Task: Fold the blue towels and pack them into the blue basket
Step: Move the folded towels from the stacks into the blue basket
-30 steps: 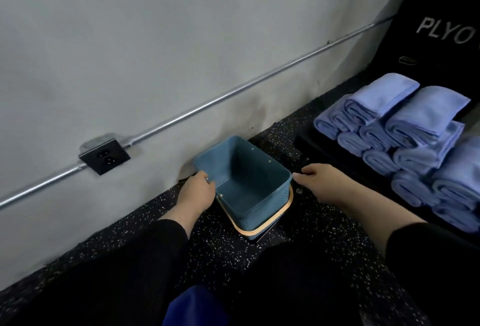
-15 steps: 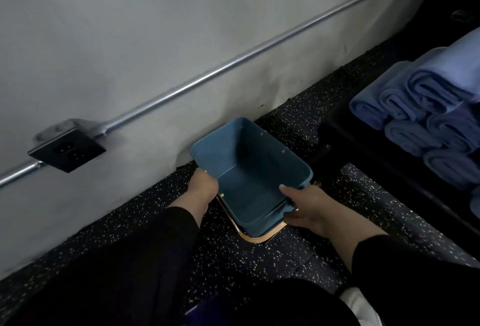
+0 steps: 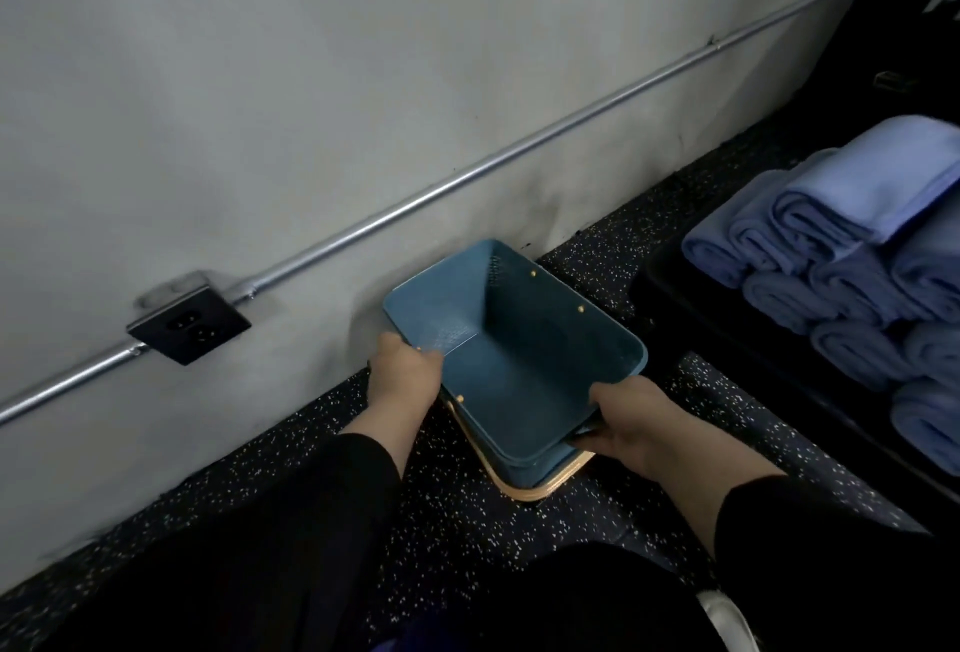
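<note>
Grip: left hand (image 3: pixel 408 375) and right hand (image 3: pixel 631 425) both clamped on blue basket (image 3: pixel 519 365) rim, basket on floor against wall. Blue towels (image 3: pixel 852 256) stacked right. Keep it level, pull evenly.

The empty blue basket (image 3: pixel 524 365), its tan wooden handle (image 3: pixel 524 487) folded down, sits on the speckled floor against the wall. Rolled blue towels (image 3: pixel 841 256) lie stacked well to its right.

Dark speckled floor (image 3: pixel 519 537), blue basket (image 3: pixel 524 355) by wall, black tray (image 3: pixel 675 298) of rolled towels (image 3: pixel 831 256)
</note>
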The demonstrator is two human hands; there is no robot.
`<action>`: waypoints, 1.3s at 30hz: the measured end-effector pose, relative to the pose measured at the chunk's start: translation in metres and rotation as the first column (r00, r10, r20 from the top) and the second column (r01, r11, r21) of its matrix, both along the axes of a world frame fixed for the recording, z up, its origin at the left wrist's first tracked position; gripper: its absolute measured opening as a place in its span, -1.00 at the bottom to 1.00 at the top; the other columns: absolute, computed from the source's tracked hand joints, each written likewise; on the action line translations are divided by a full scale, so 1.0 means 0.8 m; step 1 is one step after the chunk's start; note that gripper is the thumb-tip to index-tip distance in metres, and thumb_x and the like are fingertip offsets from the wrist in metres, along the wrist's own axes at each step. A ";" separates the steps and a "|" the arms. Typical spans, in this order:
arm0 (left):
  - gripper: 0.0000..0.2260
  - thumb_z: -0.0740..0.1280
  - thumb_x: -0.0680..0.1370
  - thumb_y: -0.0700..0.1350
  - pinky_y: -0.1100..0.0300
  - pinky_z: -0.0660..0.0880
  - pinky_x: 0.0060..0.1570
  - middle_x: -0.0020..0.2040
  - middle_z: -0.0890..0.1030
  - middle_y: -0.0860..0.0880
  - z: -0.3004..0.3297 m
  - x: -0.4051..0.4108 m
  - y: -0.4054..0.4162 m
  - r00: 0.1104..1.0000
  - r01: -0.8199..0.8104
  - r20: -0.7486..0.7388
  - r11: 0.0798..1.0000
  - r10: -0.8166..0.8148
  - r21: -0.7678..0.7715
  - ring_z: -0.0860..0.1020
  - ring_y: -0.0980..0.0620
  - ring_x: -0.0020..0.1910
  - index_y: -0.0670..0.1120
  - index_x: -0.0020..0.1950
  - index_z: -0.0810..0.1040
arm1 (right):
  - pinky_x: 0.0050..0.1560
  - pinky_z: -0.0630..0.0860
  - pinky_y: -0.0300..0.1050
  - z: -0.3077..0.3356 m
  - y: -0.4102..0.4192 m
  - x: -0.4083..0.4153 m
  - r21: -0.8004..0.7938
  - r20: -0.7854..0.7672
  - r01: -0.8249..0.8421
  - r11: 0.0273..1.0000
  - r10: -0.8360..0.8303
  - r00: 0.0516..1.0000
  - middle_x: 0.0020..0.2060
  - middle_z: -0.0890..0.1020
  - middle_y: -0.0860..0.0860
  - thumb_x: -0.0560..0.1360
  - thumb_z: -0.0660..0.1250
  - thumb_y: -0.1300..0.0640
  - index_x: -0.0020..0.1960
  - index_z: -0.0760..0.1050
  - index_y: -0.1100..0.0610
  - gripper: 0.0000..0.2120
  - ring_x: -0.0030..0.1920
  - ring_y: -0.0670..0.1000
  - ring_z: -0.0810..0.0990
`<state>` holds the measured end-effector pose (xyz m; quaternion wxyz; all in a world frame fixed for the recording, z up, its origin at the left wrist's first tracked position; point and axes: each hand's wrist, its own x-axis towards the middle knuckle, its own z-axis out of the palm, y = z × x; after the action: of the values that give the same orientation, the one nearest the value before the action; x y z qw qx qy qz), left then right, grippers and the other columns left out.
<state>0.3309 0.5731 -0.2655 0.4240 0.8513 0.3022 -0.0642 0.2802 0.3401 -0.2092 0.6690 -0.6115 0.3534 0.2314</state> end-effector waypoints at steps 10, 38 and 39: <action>-0.67 0.26 0.61 -0.14 0.02 0.51 0.09 0.15 0.56 -0.17 0.152 0.011 0.045 0.967 0.090 0.220 0.983 -0.124 0.158 0.56 -0.20 0.09 -0.18 0.36 0.39 | -0.21 0.68 0.13 0.133 -0.018 -0.049 -0.023 0.103 -0.064 0.998 0.066 0.993 -0.09 0.67 0.26 0.53 0.12 0.46 0.05 0.50 0.27 -0.76 -0.05 0.25 0.67; -0.86 0.25 0.53 -0.27 0.08 0.40 -0.22 -0.29 0.47 -0.13 0.502 -0.247 -0.456 0.566 0.805 0.570 0.549 -0.596 -0.226 0.45 -0.02 -0.26 -0.11 -0.18 0.54 | -0.44 0.58 -0.12 0.477 -0.497 -0.473 -0.586 0.487 0.529 0.614 -0.255 0.835 -0.23 0.63 0.18 0.59 0.27 0.24 0.01 0.54 0.27 -0.89 -0.35 0.12 0.63; -0.86 0.25 0.52 -0.28 0.11 0.38 -0.26 -0.32 0.46 -0.12 0.495 -0.265 -0.488 0.541 0.825 0.569 0.521 -0.620 -0.217 0.44 -0.03 -0.28 -0.13 -0.21 0.52 | -0.47 0.58 -0.12 0.474 -0.521 -0.494 -0.609 0.477 0.551 0.571 -0.292 0.829 -0.19 0.64 0.20 0.60 0.28 0.24 0.05 0.54 0.29 -0.87 -0.34 0.13 0.63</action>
<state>0.1191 0.1829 0.1304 0.5987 0.7615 -0.2155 -0.1234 -0.1153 -0.0770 0.1702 0.4549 -0.7493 0.4376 -0.2003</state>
